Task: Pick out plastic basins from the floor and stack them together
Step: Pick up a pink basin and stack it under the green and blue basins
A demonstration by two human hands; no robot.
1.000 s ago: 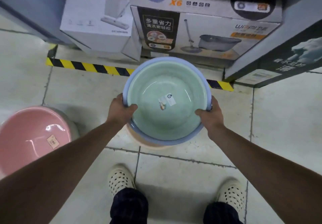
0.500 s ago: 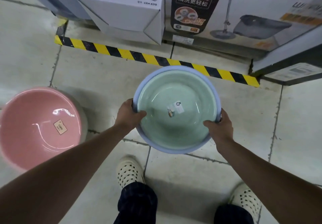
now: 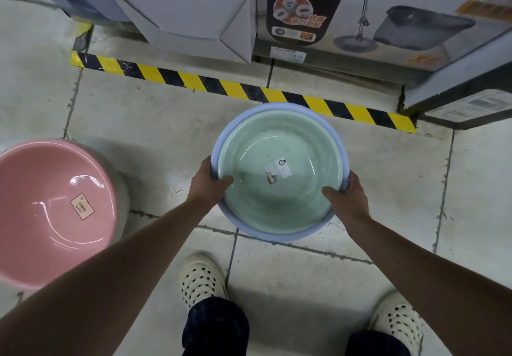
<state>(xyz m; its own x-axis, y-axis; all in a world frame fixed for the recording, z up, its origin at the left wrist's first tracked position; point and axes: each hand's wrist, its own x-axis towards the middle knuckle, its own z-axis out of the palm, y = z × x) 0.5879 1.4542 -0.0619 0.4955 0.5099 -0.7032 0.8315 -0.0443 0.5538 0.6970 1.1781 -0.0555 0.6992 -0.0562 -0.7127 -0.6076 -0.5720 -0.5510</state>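
Observation:
A pale green basin (image 3: 279, 145) is nested inside a light blue basin (image 3: 277, 235), and I hold the pair above the tiled floor. My left hand (image 3: 206, 182) grips the left rim with the thumb inside the green basin. My right hand (image 3: 346, 198) grips the right rim the same way. A small label sticks to the green basin's bottom. A pink basin (image 3: 41, 198) sits on the floor to the left, nested in a grey-beige basin (image 3: 122, 189) whose rim shows on its right side.
Cardboard product boxes (image 3: 194, 4) stand on a low platform ahead, behind a yellow-and-black hazard tape strip (image 3: 235, 90). A shelf base (image 3: 457, 84) juts in at the right. My two feet in white perforated shoes (image 3: 201, 279) stand on the tiles below the basins.
The view has tilted down and left, so the pink basin shows more fully. The held basin pair has come lower and away from the boxes. An orange-beige rim seen beneath it earlier is gone from view.

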